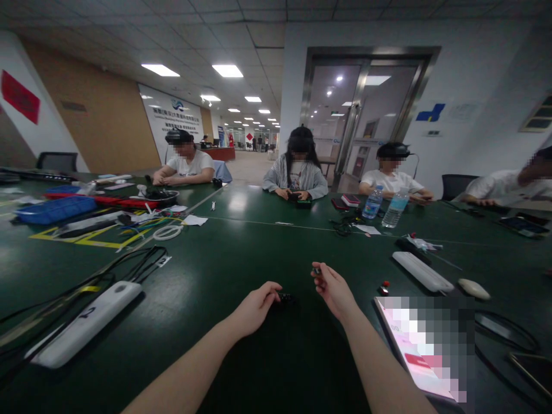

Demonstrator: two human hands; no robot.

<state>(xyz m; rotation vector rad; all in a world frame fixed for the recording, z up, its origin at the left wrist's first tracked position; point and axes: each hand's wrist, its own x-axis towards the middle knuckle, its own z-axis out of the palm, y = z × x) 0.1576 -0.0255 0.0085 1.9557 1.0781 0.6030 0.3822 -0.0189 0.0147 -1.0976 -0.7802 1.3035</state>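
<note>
My left hand (255, 309) rests low over the dark green table, its fingers curled together against a small black object (285, 298). What kind of object that is cannot be made out. To the right and slightly raised, my right hand (334, 290) pinches a small dark piece with a shiny spot (317, 270) between thumb and fingertips. The two hands are apart, with bare tabletop between them. Beside my right forearm lies a lit tablet or phone (399, 336), its screen partly blurred out. A small red-and-dark item (384, 286) stands just beyond its top edge.
At left lies a white power strip (92, 322) with black cables. Farther back are a blue tray (56, 210) and tangled wires. On the right are another white strip (421, 271), a pale mouse (474, 288) and water bottles (395, 208). Several people in headsets sit around the table.
</note>
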